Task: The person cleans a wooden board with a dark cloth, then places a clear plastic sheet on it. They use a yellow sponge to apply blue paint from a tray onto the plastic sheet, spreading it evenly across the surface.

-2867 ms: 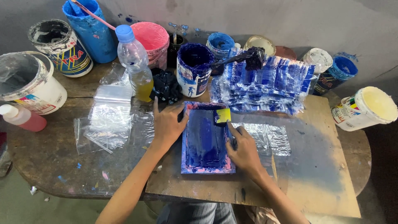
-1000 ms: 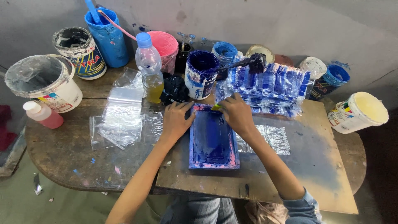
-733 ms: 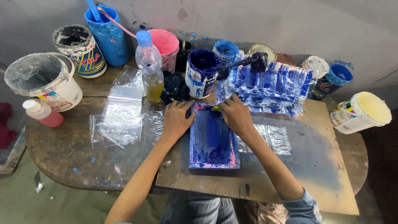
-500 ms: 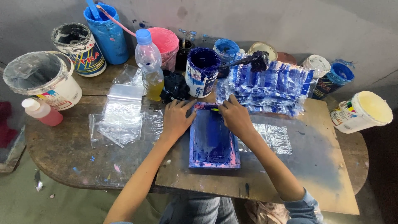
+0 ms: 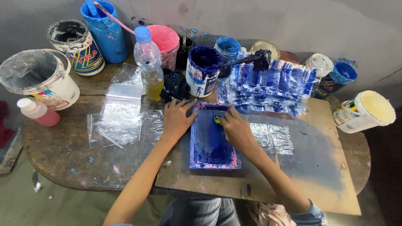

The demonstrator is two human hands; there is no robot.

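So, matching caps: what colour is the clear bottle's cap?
Light blue, on the bottle; head view shows it.

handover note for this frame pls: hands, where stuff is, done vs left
Left hand: flat on the near-left corner of the blue-inked frame, steadying it.
Right hand: on the frame's top end, gripping a small yellow-green scraper.
Frame lies on the wooden board; a clear bag sits right of it.
Done: stack of blue-printed bags behind the frame.
Left: pile of plain clear bags on the left.

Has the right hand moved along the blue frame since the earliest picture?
Yes. The right hand went from the frame's middle to its far end, toward the blue paint can.
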